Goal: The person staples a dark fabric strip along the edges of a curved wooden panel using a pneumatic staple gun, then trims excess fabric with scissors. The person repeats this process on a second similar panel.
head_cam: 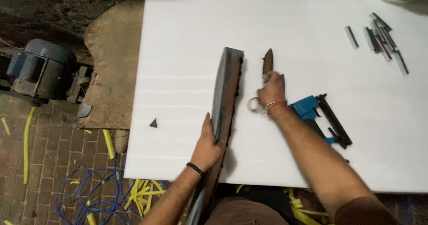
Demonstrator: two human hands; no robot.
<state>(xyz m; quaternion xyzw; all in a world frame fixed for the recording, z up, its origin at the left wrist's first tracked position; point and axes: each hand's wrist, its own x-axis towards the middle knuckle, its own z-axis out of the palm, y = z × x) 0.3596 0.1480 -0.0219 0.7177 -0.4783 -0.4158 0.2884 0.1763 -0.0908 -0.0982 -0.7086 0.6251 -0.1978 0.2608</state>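
Head view, I see left hand (207, 145) clamping the long dark strip (226, 91) on the white board (187, 51), right hand (271, 94) gripping the scissors (266, 73) just beside it; cutting stage I'd judge, blades need lining up next.

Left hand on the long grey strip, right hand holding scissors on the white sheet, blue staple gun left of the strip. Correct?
Not quite: the head view shows the blue staple gun right of the long grey strip, beside the right forearm, not left of it. The rest holds: left hand on the strip, right hand holding scissors on the white sheet.
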